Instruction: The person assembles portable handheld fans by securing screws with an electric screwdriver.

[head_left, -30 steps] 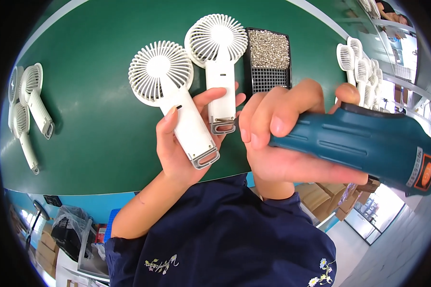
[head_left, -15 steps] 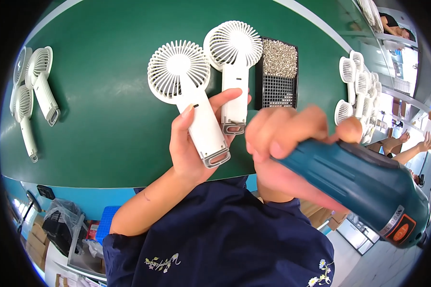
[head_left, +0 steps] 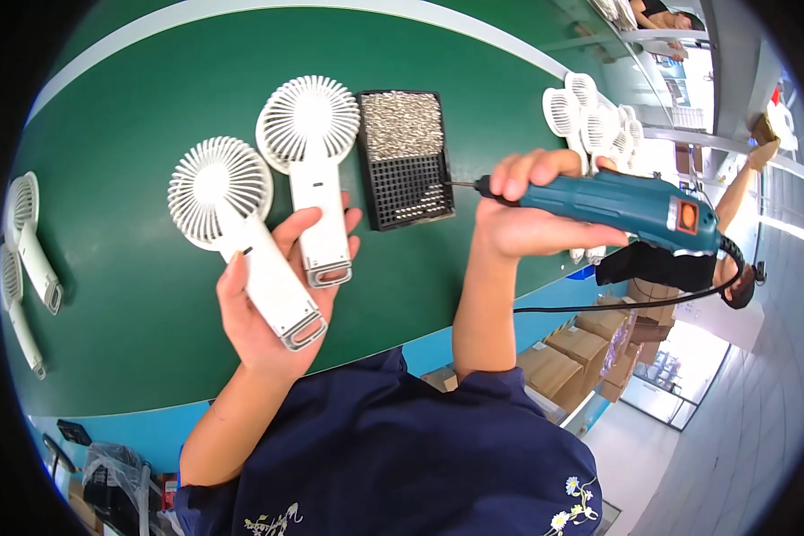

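My left hand (head_left: 268, 308) is closed round the handles of two white handheld fans. The nearer fan (head_left: 272, 281) lies across the palm; the other fan (head_left: 322, 205) sits between my fingers, just right of it. Both have round ribbed heads pointing away from me and a grey loop at the handle's end. My right hand (head_left: 536, 201) grips a teal electric screwdriver (head_left: 630, 207), held level with its bit (head_left: 463, 184) pointing left. The bit's tip is at the right edge of a black screw tray (head_left: 389, 192), full of small silver screws in its far half, with a grid of holes nearer me.
More white fans lie at the table's left edge (head_left: 31, 250), and a cluster of fans (head_left: 594, 116) is at the far right. A black cord (head_left: 616, 305) trails from the screwdriver. Cardboard boxes (head_left: 572, 353) stand below the right side. Other people are at the right.
My right hand has swung the screwdriver from a downward slant to nearly level, its bit now by the tray. The view has shifted, and the two fans are still in my left hand.
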Demonstrator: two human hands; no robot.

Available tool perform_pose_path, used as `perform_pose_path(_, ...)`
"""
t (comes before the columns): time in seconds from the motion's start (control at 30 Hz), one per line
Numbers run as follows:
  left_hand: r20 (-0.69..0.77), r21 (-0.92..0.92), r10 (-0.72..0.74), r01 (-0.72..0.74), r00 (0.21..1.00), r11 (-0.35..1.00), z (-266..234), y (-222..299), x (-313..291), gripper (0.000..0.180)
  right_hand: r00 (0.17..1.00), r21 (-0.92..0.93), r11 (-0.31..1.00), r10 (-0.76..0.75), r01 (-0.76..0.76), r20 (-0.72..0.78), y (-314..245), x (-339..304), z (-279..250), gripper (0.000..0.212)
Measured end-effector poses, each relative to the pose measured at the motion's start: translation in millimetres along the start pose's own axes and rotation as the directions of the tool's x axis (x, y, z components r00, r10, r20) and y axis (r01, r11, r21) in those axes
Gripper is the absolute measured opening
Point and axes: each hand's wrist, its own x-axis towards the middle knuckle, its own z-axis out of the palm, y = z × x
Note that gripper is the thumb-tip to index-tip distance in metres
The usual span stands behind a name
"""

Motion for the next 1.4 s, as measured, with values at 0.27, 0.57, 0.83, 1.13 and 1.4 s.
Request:
perform_pose_path(0.27,-0.028,-0.012,0.001,-0.002,1.000,1.000,3,1,1,0.068,0.996,0.004,0.999,0.052,-0.053,0.072,9,-3,-5,0.085)
perform_pose_path(0.57,-0.029,-0.020,0.000,-0.001,1.000,1.000,4,2,0,0.068,0.993,0.034,0.996,0.073,-0.076,0.091,13,-5,-7,0.086)
perform_pose_path(0.83,0.024,0.008,-0.002,0.002,1.000,1.000,-1,4,-2,0.067,0.993,0.006,0.999,-0.038,0.037,0.115,-7,-7,5,0.078)
perform_pose_path(1.13,-0.031,-0.002,-0.018,0.018,0.999,1.000,6,3,1,0.070,0.869,0.336,0.898,0.092,-0.283,0.485,-37,-39,39,0.076)
perform_pose_path(1.4,-0.053,-0.026,-0.042,0.041,0.998,0.999,5,4,1,0.071,0.839,0.242,0.884,0.246,-0.399,0.485,-24,-50,45,0.084)
